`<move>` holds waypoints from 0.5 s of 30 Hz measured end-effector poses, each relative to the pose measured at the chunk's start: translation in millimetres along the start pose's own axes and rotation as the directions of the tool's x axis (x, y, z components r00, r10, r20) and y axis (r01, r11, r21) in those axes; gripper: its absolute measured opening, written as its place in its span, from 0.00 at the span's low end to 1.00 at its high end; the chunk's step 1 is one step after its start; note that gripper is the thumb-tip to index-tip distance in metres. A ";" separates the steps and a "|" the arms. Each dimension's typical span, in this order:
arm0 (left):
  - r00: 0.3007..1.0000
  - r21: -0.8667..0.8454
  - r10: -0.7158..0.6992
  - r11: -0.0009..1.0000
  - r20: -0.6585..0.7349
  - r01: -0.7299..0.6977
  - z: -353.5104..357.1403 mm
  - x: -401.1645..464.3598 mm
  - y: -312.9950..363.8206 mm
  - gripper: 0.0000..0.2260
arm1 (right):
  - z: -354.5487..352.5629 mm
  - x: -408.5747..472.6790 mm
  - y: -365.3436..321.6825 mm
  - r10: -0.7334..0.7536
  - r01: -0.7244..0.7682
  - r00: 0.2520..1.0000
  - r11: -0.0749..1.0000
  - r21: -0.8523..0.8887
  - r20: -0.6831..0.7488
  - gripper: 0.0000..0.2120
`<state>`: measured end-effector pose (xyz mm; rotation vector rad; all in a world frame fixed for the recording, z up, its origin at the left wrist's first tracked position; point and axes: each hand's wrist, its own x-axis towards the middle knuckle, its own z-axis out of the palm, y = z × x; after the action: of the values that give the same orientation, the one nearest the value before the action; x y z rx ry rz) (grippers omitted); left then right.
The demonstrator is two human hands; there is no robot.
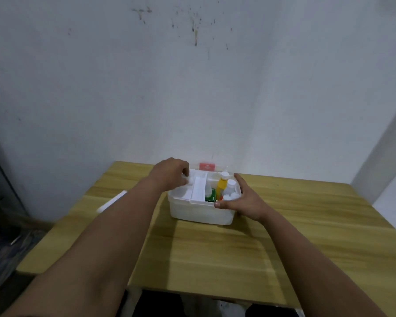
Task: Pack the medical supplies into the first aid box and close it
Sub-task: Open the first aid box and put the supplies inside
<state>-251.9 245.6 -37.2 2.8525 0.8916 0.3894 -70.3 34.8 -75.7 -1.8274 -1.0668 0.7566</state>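
Observation:
A white first aid box (199,212) stands open on the wooden table (226,252), its lid with a red label (207,166) tipped back against the wall. Inside stand a yellow bottle (221,186), a white-capped bottle (230,185) and a green packet (210,195). A white inner tray (198,188) rests across the box's left half. My left hand (170,173) is over the box's back left corner, fingers curled on a small white object at the tray. My right hand (242,199) clasps the box's right front corner, thumb on the rim.
A white elongated object (112,201), blurred, lies on the table left of the box. The table stands against a stained white wall. A dark floor and a grey panel lie beyond the table's left edge.

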 end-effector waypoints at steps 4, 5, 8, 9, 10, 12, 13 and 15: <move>1.000 0.026 0.022 0.999 0.014 -0.022 -1.7 7.1 1.1 0.08 | -1.7 3.8 1.9 0.002 -0.002 1.000 1.000 -0.006 0.004 0.66; 0.999 0.035 0.031 0.999 0.017 -0.032 -2.1 7.9 0.2 0.08 | -1.7 4.2 2.1 0.000 0.000 1.000 1.000 -0.006 0.007 0.66; 0.999 0.061 0.047 0.997 0.021 -0.048 -1.0 8.5 -1.6 0.09 | 0.4 3.9 1.8 -0.015 0.015 1.000 1.000 -0.008 0.015 0.66; 0.999 0.056 0.050 0.997 0.021 -0.051 -0.4 8.1 -1.6 0.09 | 0.4 4.1 2.4 -0.015 0.015 1.000 1.000 -0.009 0.016 0.67; 0.999 0.040 0.051 0.998 0.014 -0.052 0.1 7.4 -2.4 0.10 | 0.0 4.0 2.5 -0.013 0.013 1.000 1.000 -0.001 0.017 0.68; 0.999 -0.034 0.042 0.999 -0.024 -0.042 -0.4 4.6 -6.8 0.12 | -0.7 4.1 2.4 -0.008 0.008 1.000 1.000 -0.002 0.011 0.69; 0.998 -0.076 0.028 0.997 -0.060 -0.033 -1.7 1.7 -10.6 0.13 | -0.5 3.8 2.3 -0.008 0.009 1.000 1.000 -0.003 0.011 0.69; 0.986 -0.155 -0.033 0.988 -0.161 0.008 -5.8 -5.9 -21.6 0.13 | 0.2 4.4 3.6 0.002 -0.002 1.000 1.000 -0.010 0.007 0.64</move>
<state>-269.8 260.1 -37.1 2.6983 0.8750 0.6670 -67.2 37.8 -79.3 -1.8360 -1.0755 0.7599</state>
